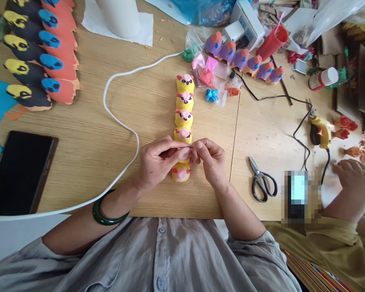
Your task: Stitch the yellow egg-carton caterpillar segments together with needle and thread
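A column of yellow clay figures (184, 117) with pink faces and red ears stands on the wooden table (158, 101). The upper ones have black facial marks; the lowest figure (181, 173) shows a plain pink face. Over the second figure from the bottom, my left hand (159, 158) and my right hand (211, 158) meet with their thumbs and forefingers pinched. Something thin and dark seems to lie between the fingertips, too small to make out. My fingers partly hide the figure beneath.
Bags of coloured clay (207, 73) and purple figures (240, 58) lie beyond the column. Scissors (261, 180), a yellow tool (320, 132) and a person's hand (354, 178) are at right. A white cable (105, 97), phone (21, 172) and black and orange figures (61, 63) occupy the left.
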A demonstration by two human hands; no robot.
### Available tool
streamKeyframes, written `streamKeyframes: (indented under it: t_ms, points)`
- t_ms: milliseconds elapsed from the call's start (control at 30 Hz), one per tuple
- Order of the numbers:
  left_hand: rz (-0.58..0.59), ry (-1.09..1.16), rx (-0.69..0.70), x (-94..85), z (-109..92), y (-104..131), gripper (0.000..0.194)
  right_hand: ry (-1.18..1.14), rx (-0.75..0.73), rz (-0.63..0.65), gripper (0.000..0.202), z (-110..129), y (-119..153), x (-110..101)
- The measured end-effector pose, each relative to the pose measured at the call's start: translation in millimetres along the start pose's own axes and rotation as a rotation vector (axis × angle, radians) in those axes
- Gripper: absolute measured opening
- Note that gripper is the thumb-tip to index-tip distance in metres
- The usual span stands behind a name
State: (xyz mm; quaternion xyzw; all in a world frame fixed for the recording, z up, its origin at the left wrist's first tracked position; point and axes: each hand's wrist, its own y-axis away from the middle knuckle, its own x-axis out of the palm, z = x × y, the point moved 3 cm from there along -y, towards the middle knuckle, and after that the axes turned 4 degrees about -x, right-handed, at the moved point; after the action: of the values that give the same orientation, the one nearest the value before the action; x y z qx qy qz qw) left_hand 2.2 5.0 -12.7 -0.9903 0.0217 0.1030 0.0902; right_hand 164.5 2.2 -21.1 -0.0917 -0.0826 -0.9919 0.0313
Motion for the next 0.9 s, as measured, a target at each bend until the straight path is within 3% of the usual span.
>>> streamKeyframes:
  t_ms: [300, 700, 900]
  points:
    - [0.037, 0.012, -0.014, 0.9, 2.2, -2.2, 0.013, -0.009, 0.038, -0.014, 0.042, 2.6, -0.6, 1.2]
    - [-0.03, -0.042, -0.031, -1.7, 1.9, -2.7, 0.02, 0.008, 0.027, 0.033, 0.042, 4.7, -0.4, 2.9]
    - [-0.027, -0.06, -0.023, -2.5, 0.7, -2.7, 0.023, 0.008, 0.009, -0.027, 0.034, 3.6, 1.4, -0.3]
